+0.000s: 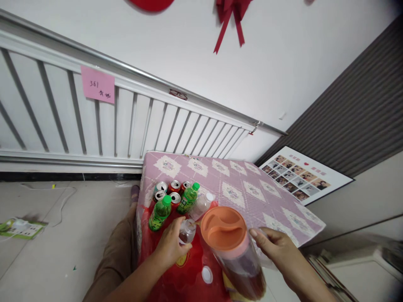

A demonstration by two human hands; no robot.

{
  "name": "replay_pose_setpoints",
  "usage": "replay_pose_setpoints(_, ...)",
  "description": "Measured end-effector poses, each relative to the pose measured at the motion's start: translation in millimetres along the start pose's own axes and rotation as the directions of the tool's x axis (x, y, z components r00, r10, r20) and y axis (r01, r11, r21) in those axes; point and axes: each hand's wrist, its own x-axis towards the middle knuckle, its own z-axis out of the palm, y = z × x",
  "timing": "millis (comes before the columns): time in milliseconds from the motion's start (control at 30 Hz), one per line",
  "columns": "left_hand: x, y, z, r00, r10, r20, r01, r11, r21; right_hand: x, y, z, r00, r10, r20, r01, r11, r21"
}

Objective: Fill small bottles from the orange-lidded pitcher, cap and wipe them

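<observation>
My left hand point(168, 245) is wrapped round a small clear bottle point(188, 231), its uncapped mouth facing the pitcher. By its handle, my right hand point(275, 247) grips a clear pitcher point(244, 270) with dark brown liquid inside. The pitcher's orange lid point(223, 226) faces me, and the pitcher leans left with its spout side close to the bottle mouth. Whether liquid is flowing I cannot tell for certain. A loose white cap point(207, 274) lies on the red plastic sheet point(185, 279) below. Just behind stands a second clear bottle point(200, 206) with a white cap.
Two green-labelled bottles point(160, 213) and several opened drink cans point(174, 187) stand left of the pitcher. They rest on a table with a purple patterned cloth point(233, 191). A white radiator point(176, 126) runs behind, and a photo board point(305, 174) leans at right.
</observation>
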Motion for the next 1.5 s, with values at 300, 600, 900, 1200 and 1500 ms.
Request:
replay_pose_setpoints(300,0,-1,0.3,1.0,-0.001,-0.01,0.001,1.0,-0.017,1,-4,2,1.0,0.003,-0.021,-0.003,1.0,-0.002)
replay_pose_setpoints(600,0,0,-0.4,1.0,0.0,-0.01,0.0,1.0,-0.018,2,-3,3,1.0,-0.019,0.008,0.019,1.0,-0.003)
replay_pose_setpoints(900,0,2,-1.9,1.0,-0.003,-0.003,0.003,1.0,-0.02,5,0,4,1.0,-0.016,0.027,0.017,1.0,-0.019)
replay_pose_setpoints(1200,1,0,-1.2,1.0,-0.004,0.002,0.004,1.0,-0.024,6,6,3,0.999,-0.012,0.043,0.014,0.999,-0.039)
replay_pose_setpoints(1500,0,-3,-0.5,1.0,0.0,0.004,0.0,1.0,-0.02,6,7,5,0.998,0.001,0.06,0.001,1.0,-0.023)
